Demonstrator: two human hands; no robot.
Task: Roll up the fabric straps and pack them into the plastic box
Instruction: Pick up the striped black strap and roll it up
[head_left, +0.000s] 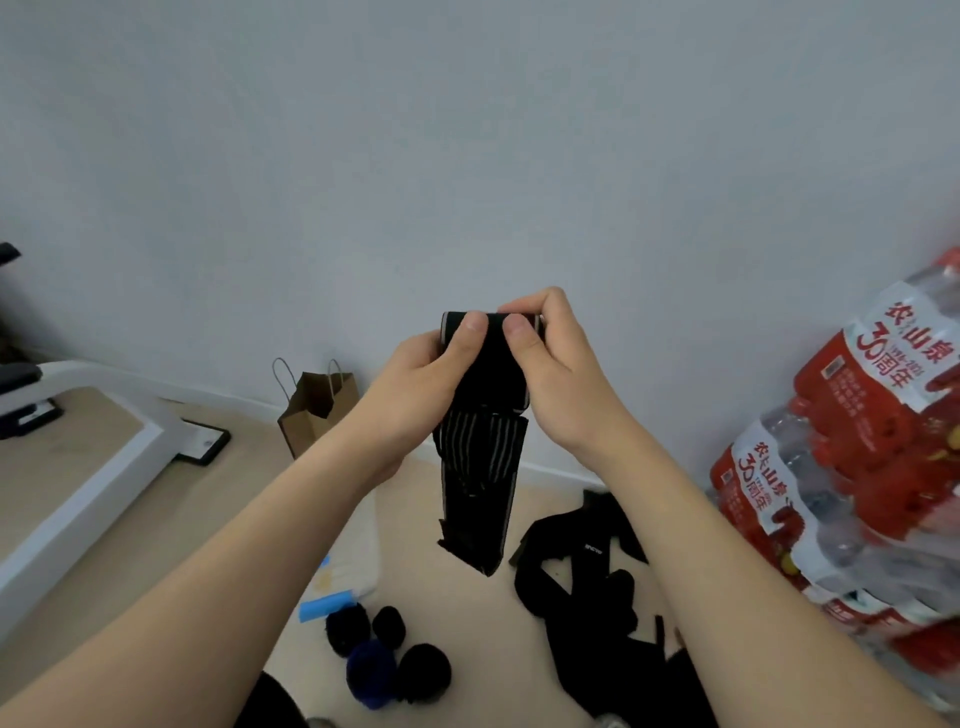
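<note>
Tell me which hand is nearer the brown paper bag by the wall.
Left. The left hand grips the strap just right of the paper bag; the right hand grips it farther right, beyond the left.

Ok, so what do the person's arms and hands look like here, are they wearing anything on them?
Nothing visible is worn. The left hand and right hand carry no gloves, rings or watch, and both forearms are bare to the frame's edge, with no sleeve in view.

both arms reach forward; left grip (426, 374) and right grip (561, 374) pinch a strap (480, 467).
</note>
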